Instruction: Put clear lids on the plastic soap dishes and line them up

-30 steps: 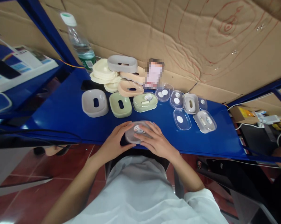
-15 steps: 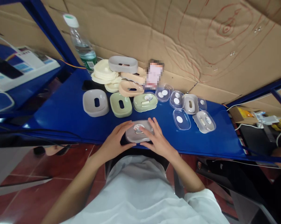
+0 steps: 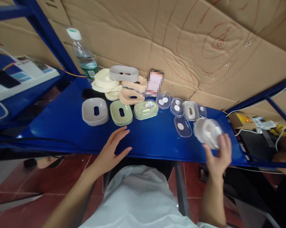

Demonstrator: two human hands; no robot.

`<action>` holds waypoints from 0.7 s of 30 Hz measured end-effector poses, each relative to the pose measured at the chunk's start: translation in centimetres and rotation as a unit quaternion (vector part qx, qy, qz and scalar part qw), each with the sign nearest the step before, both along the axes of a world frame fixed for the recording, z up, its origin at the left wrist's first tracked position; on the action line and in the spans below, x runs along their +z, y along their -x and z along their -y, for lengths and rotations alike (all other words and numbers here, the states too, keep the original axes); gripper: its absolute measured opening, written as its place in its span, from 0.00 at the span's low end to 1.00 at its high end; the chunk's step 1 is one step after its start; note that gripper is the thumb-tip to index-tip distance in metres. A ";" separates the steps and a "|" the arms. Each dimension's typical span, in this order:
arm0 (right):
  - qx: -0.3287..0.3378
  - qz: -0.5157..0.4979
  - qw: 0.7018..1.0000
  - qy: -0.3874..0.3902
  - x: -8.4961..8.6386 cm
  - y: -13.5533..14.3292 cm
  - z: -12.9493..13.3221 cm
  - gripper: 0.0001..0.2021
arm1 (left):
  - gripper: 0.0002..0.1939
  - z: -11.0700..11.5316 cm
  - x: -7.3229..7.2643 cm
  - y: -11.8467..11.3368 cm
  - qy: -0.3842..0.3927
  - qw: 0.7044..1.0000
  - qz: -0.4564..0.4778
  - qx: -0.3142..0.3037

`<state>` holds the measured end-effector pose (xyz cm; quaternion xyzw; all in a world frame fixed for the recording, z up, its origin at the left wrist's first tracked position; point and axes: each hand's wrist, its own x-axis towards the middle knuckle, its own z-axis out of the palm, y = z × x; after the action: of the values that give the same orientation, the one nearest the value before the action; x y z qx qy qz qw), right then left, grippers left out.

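Note:
My right hand (image 3: 219, 156) grips a grey soap box with a clear lid (image 3: 211, 131), blurred by motion, at the right side of the blue table. The box overlaps another grey soap box (image 3: 198, 126); whether they touch I cannot tell. Fingers stretched and apart, my left hand (image 3: 112, 152) holds nothing near the table's front edge. Beyond it stand a grey slotted dish (image 3: 88, 112), a green slotted dish (image 3: 115, 116) and a lidded green soap box (image 3: 146, 110). Clear lids with round stickers (image 3: 184, 131) lie left of my right hand, beside a grey slotted piece (image 3: 188, 112).
Cream parts (image 3: 105, 80), peach pieces (image 3: 126, 96) and a grey ring (image 3: 124, 75) are heaped at the back left, by a water bottle (image 3: 84, 60). A phone (image 3: 154, 83) leans on the cardboard wall (image 3: 124, 34). Blue frame posts (image 3: 55, 41) bound the table (image 3: 147, 139).
My right hand has carried the grey soap box from the middle front to the right side of the table. My left hand has let go of it and stays near the front.

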<state>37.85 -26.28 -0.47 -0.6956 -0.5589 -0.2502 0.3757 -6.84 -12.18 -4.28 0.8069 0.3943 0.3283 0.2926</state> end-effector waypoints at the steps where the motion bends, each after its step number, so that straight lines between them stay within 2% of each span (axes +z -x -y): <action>1: -0.060 0.000 0.998 -0.021 0.1 -2.9 0.7 0.40 | 0.31 -0.4 0.2 0.2 -0.034 0.999 -0.009 0.016; 4: -0.186 -0.014 0.982 -0.023 -0.8 -10.5 2.3 0.47 | 0.30 -2.3 0.8 0.6 -0.134 0.987 -0.057 0.074; 6: -0.215 -0.023 0.976 0.004 -2.0 -13.7 2.7 0.51 | 0.30 -3.8 1.0 0.6 -0.172 0.974 -0.100 0.110; 8: -0.218 -0.023 0.975 0.023 -3.4 -15.3 2.5 0.50 | 0.29 -4.9 1.0 0.3 -0.191 0.963 -0.144 0.126; 11: -0.205 -0.019 0.978 0.042 -5.1 -15.8 1.3 0.48 | 0.23 -5.2 0.7 -0.7 -0.205 0.957 -0.179 0.096; 15: -0.165 -0.048 0.981 0.093 -6.5 -15.6 -0.1 0.45 | 0.17 -3.1 1.0 -2.7 -0.190 0.966 -0.176 0.003; 19: -0.159 -0.076 0.980 0.095 -6.5 -15.4 -0.6 0.50 | 0.20 -0.6 1.9 -4.5 -0.177 0.963 -0.166 -0.118; 21: -0.168 -0.058 0.983 0.052 -5.9 -14.0 -0.5 0.49 | 0.20 -0.3 2.2 -4.8 -0.184 0.960 -0.160 -0.136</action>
<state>51.87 -25.75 -6.39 -0.8114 -0.4238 -0.2392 0.3238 -2.04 -11.92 -2.10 0.9349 0.2550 0.2190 0.1140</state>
